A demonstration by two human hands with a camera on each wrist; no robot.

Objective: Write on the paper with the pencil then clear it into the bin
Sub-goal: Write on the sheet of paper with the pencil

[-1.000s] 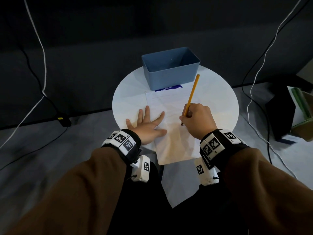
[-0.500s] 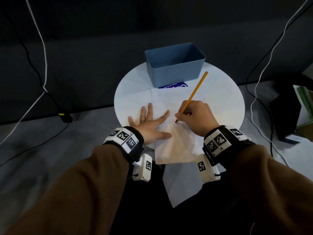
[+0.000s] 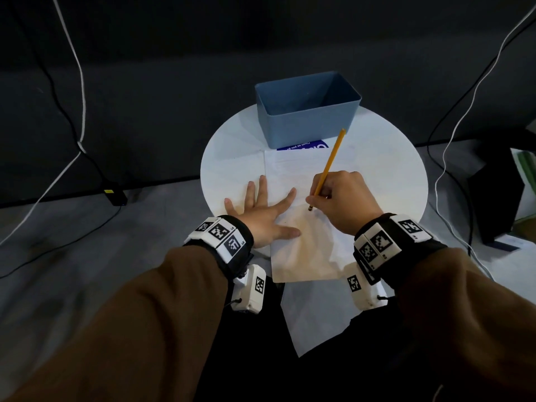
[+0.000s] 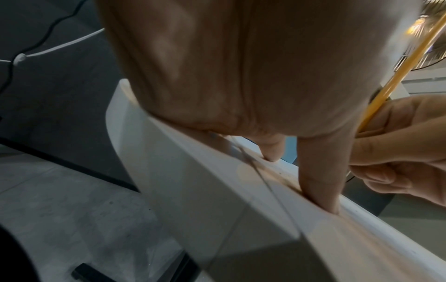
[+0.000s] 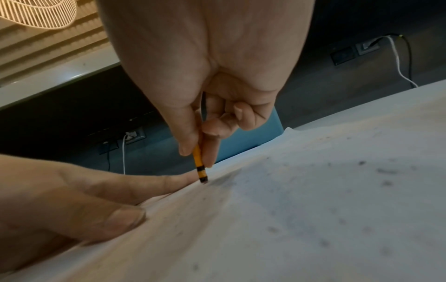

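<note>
— Right hand [image 3: 345, 198], centre-right of the head view: fingers curled round the pencil [image 3: 329, 166], tip down on the paper [image 3: 304, 248]. Shaft leaning up and away toward the bin [image 3: 307, 111].

— And the left hand [image 3: 261, 210]?

— Flat, fingers spread and straight, holding nothing. Pressing the paper's left edge against the table [image 3: 232, 158], thumb and forefinger on the sheet, other fingers on bare tabletop.

— Step in hand?

— Writing, by the look of it. Faint marks visible on the sheet in the right wrist view; too blurred to read.

— Paper's place?

— Middle of the frame, far edge just short of the bin, near edge hanging off the table toward the lap. Looks wrinkled near the bottom.

— Next move?

— Probably finishing the stroke with steady pressure from the flat hand, so the overhanging sheet does not slide. After that, lifting the pencil away, gathering the sheet, and carrying it to the bin at upper centre.

— Bin contents?

— Nothing seen inside from this angle.
</note>
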